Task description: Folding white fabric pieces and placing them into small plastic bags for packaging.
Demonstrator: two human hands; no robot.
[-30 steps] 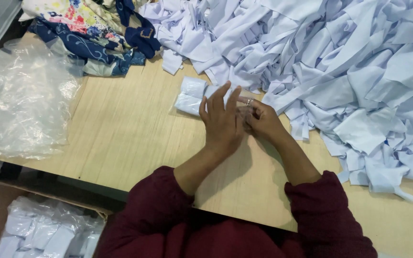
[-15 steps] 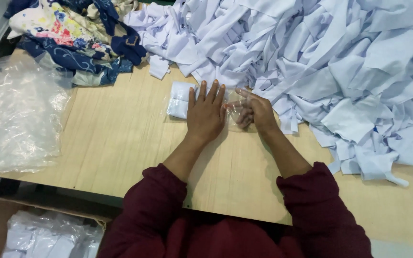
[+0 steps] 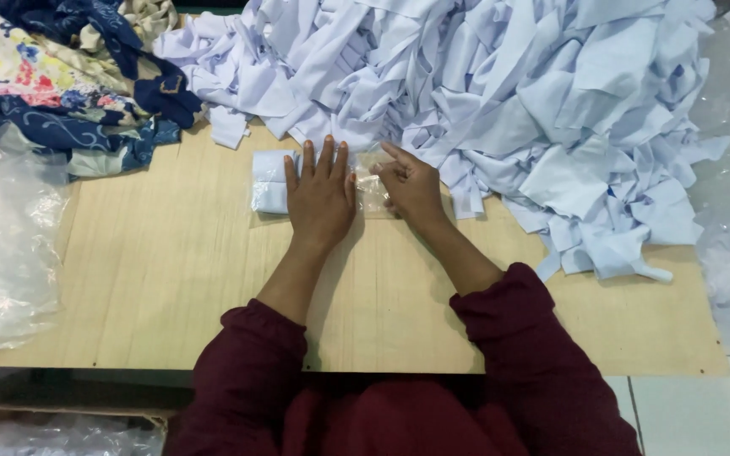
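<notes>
- Nearest the camera, two dark red sleeves (image 3: 517,355) reach forward over the pale wooden board (image 3: 171,279) that serves as the work surface.
- The left hand (image 3: 321,196) lies flat, palm down, fingers spread and straight, pressing on a clear plastic bag (image 3: 270,181) with folded white cloth inside. It grasps nothing; it only holds the packet down.
- The right hand (image 3: 409,184) is loosely curled at the packet's right end, its fingertips pinching the crinkled open mouth of the clear plastic (image 3: 372,187). The forefinger points up and to the left, toward the cloth heap.
- The packet lies on the board just in front of the heap, under and between both hands. Its long axis runs left to right across the view; the filled end of folded white cloth shows to the left of the left hand, the loose plastic end to the right.
- At the left edge of the board sits a heap of clear plastic bags (image 3: 6,253), well apart from the hands.
- Behind the packet, filling the far middle and right, a large pile of pale lilac-white fabric strips (image 3: 500,93) spills onto the board, its front edge touching the packet's far side.
- At the far left lies a bundle of dark blue flowered fabric (image 3: 52,84), just beside the pale pile.
</notes>
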